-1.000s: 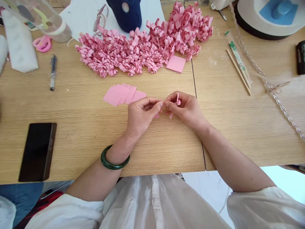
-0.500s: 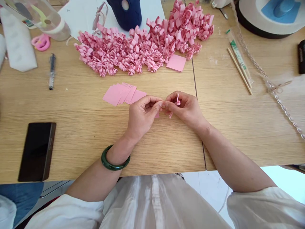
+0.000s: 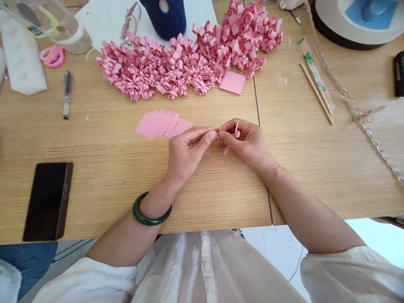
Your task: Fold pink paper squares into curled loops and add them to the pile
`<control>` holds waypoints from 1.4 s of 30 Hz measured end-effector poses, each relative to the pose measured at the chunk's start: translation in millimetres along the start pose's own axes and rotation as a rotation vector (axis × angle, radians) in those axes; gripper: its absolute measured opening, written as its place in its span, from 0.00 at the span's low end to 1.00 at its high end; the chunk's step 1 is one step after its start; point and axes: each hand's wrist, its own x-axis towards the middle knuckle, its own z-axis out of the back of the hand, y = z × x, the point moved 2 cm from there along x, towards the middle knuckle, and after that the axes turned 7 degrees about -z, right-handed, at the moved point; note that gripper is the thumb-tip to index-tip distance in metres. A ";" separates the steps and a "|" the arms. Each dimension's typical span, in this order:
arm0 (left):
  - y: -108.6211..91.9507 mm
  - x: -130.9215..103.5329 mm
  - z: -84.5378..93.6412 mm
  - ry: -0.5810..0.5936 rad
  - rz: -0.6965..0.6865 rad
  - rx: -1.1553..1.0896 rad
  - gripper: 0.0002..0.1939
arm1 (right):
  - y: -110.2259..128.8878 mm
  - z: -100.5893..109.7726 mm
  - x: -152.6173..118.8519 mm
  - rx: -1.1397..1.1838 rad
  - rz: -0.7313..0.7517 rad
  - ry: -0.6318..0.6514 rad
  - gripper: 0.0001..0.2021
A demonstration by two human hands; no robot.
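Above the front half of the table my two hands meet at the fingertips. My right hand [image 3: 244,139] is closed on a fringed pink paper strip [image 3: 237,134], whose curled end and loose ends stick out between the fingers. My left hand [image 3: 189,149] pinches at the same paper, thumb against fingers; the part there is mostly hidden. Just beyond my left hand lie fanned pink paper squares [image 3: 154,125], some with slit edges. Farther back stretches a heap of curled pink paper flowers [image 3: 176,67], with a small stack of pink squares [image 3: 232,82] at its right.
A phone [image 3: 47,202] lies at the left, a pen [image 3: 67,94] and pink scissors [image 3: 53,56] behind it. A dark blue cup [image 3: 167,21] and a clear bottle [image 3: 63,29] stand at the back. Wooden chopsticks [image 3: 316,93] and a twisted cord [image 3: 353,107] lie at the right.
My left fingers have straightened slightly, with the index finger stretched farther along the paper. My right hand keeps its hold with hardly any movement. The view has shifted a little.
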 end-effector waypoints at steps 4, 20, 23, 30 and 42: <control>1.4 -1.0 0.2 -0.010 -0.031 -0.003 0.07 | -2.2 0.1 1.0 0.003 0.010 0.022 0.11; 6.6 1.0 1.8 -0.087 0.067 -0.042 0.06 | -2.2 0.2 -0.1 -0.010 0.013 0.051 0.08; 7.4 1.0 1.5 -0.088 0.109 -0.066 0.07 | -1.5 -0.9 -0.7 0.005 0.009 0.068 0.10; 11.2 2.5 0.8 -0.108 0.174 -0.129 0.11 | -0.6 -3.1 -1.7 0.038 0.009 0.119 0.14; 11.5 4.4 -1.1 -0.032 0.126 -0.211 0.18 | -1.7 -0.1 0.3 0.056 0.014 0.013 0.15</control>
